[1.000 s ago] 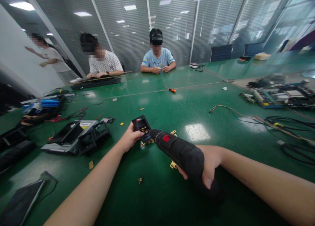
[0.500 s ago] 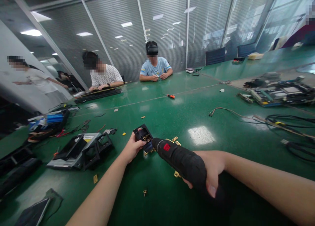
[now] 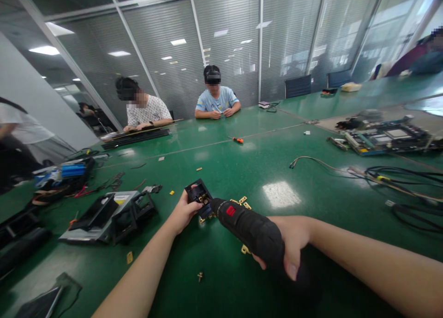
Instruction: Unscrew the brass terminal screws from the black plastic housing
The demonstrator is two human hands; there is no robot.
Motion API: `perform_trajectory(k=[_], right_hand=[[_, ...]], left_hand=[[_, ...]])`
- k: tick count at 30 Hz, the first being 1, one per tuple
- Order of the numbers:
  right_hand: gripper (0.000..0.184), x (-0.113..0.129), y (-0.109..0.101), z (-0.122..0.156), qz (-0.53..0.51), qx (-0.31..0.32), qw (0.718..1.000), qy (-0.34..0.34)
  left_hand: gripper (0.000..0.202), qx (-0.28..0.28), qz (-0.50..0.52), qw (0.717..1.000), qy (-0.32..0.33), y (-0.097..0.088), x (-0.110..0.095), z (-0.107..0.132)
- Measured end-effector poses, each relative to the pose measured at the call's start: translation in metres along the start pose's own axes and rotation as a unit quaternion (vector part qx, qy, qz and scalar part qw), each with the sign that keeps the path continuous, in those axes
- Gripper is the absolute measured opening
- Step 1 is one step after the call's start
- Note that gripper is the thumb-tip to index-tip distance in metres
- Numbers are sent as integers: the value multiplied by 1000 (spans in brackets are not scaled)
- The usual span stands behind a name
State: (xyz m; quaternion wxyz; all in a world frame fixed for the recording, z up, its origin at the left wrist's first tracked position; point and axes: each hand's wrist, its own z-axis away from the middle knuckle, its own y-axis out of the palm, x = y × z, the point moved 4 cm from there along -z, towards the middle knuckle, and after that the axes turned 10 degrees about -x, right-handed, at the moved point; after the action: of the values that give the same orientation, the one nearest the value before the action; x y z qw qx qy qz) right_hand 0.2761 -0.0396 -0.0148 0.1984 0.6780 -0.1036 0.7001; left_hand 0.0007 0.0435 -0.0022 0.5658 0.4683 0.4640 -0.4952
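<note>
My left hand (image 3: 184,212) grips a small black plastic part (image 3: 197,193) with brass contacts, tilted up off the green table (image 3: 242,165). My right hand (image 3: 292,242) is wrapped round the handle of a black electric screwdriver (image 3: 249,229) with a red switch. The tool's nose points at the part and meets it at the brass contacts. A few small brass pieces (image 3: 242,201) lie on the table just beyond the tool, one more brass piece (image 3: 200,276) lies near my left forearm.
A dismantled black and grey device (image 3: 107,212) lies to the left, with cables and a blue part (image 3: 71,171) beyond. Circuit boards (image 3: 384,137) and black cables (image 3: 404,179) lie right. An orange screwdriver (image 3: 238,140) lies mid-table. Two seated people work at the far edge; another stands far left.
Both hands keep their hold and stay together. The view has tilted and shifted slightly, so the hands sit lower in frame. The standing person at left has moved towards the edge.
</note>
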Motion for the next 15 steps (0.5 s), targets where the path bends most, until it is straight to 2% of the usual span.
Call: perform_trajectory(k=[5, 11, 15], right_hand=[[65, 0, 0, -1, 8, 4, 1000, -11], [70, 11, -3, 7, 33, -15, 999, 17], [58, 27, 1, 15, 77, -38, 996, 12]], left_hand=[[73, 3, -4, 1000, 0, 0, -2, 2], [76, 4, 2, 1000, -4, 0, -2, 4], [76, 12, 20, 1000, -11, 1, 0, 3]])
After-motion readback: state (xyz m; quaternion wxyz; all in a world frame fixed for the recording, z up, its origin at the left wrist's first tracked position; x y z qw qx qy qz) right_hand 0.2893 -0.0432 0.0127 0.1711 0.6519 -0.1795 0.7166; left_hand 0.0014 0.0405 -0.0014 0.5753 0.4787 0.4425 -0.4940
